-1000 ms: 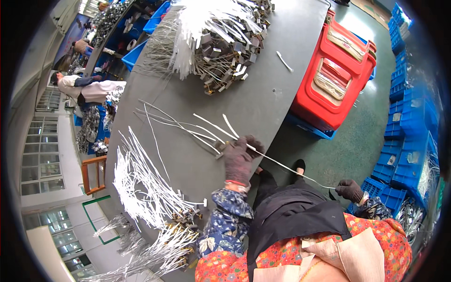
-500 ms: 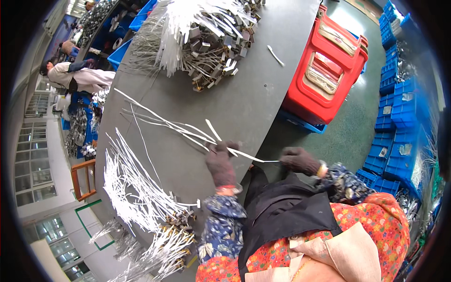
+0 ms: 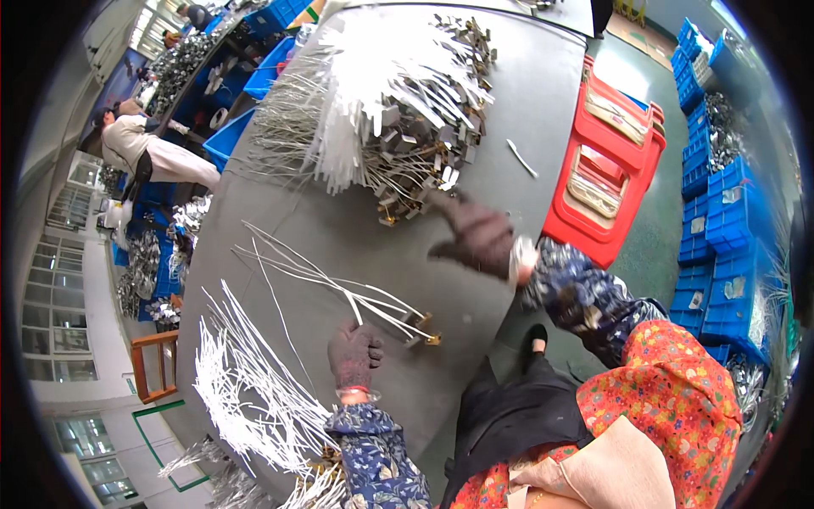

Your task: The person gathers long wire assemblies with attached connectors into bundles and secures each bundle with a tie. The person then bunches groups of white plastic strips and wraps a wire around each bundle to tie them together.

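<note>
My left hand (image 3: 354,355), in a dark knitted glove, is closed low over the grey table. A short white strip (image 3: 356,310) stands out from its fingers; the end inside the fist is hidden. Just beyond lie several white cables (image 3: 339,284), their dark and brass-coloured connector ends (image 3: 428,331) pointing right. My right hand (image 3: 479,237), also gloved and slightly blurred, stretches forward with thumb and fingers apart. Its fingertips are beside the near edge of a large pile of cables (image 3: 365,93) with dark block connectors (image 3: 415,140); whether they touch cannot be made out.
A second heap of white cables (image 3: 246,390) lies at the near left. One loose white strip (image 3: 522,159) rests at the far right of the table (image 3: 475,297). Red bins (image 3: 602,170) stand beyond the right edge. Stacked blue crates (image 3: 729,220) line the right; a person (image 3: 140,144) stands far left.
My right hand has gone from near my body forward and left to the large pile. My left hand has drawn back slightly left; the few cables now lie on the table.
</note>
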`<state>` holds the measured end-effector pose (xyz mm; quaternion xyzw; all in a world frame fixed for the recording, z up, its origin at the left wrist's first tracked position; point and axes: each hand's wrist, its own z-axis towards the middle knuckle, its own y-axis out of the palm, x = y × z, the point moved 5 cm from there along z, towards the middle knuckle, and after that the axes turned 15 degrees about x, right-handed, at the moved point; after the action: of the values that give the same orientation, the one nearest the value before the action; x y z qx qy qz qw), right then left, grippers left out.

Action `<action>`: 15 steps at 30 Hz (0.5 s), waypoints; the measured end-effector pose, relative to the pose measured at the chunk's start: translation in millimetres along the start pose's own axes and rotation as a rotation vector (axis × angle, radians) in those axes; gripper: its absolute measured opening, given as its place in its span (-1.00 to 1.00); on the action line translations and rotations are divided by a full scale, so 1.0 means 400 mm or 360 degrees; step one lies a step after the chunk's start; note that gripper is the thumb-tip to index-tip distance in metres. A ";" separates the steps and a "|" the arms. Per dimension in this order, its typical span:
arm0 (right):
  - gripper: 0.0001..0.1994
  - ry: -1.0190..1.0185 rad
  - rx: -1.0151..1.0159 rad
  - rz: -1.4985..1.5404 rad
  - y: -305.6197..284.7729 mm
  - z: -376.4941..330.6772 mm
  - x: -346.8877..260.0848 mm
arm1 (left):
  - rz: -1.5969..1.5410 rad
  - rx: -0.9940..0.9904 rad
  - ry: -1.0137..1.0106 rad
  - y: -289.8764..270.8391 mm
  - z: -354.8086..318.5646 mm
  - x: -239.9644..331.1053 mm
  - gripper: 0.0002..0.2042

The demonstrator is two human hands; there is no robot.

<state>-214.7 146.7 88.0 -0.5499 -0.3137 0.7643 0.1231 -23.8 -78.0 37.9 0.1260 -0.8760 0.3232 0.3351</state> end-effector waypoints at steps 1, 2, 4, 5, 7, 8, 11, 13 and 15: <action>-0.48 -0.0277 0.0035 -0.0199 0.016 0.069 0.076 | -0.0277 0.0162 0.0063 0.009 0.000 0.011 -0.82; -0.54 -0.0552 0.0065 -0.0397 0.038 0.108 0.132 | -0.0556 0.0325 0.0119 0.014 -0.004 0.014 -0.84; -0.63 -0.0307 0.0138 -0.0141 0.048 0.120 0.150 | -0.0828 0.0263 0.0156 0.045 -0.005 -0.004 -0.88; -0.71 -0.0034 0.0208 0.0099 0.039 0.121 0.174 | -0.1103 0.0127 0.0102 0.080 -0.020 0.006 -0.88; -0.74 0.0497 0.0065 0.0683 0.036 0.074 0.202 | -0.1461 -0.0041 0.0039 0.149 -0.060 0.023 -0.86; -0.76 0.1041 -0.0083 0.1251 0.046 0.027 0.219 | -0.1548 -0.0079 0.0033 0.191 -0.078 0.035 -0.85; -0.75 0.1274 0.0053 0.1959 0.003 -0.140 0.219 | -0.1123 -0.0126 0.0199 0.328 -0.138 0.054 -0.80; -0.80 0.1472 -0.0011 0.1631 -0.038 -0.269 0.174 | -0.1774 -0.0440 -0.0256 0.427 -0.176 0.065 -0.79; -0.72 0.1102 -0.0305 0.1408 -0.069 -0.446 0.211 | -0.1767 -0.0604 -0.0336 0.476 -0.196 0.076 -0.78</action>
<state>-86.3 274.4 5.3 -0.8560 -0.0627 0.4864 -0.1635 -90.0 117.4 11.2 0.5344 -0.7501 -0.0769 0.3818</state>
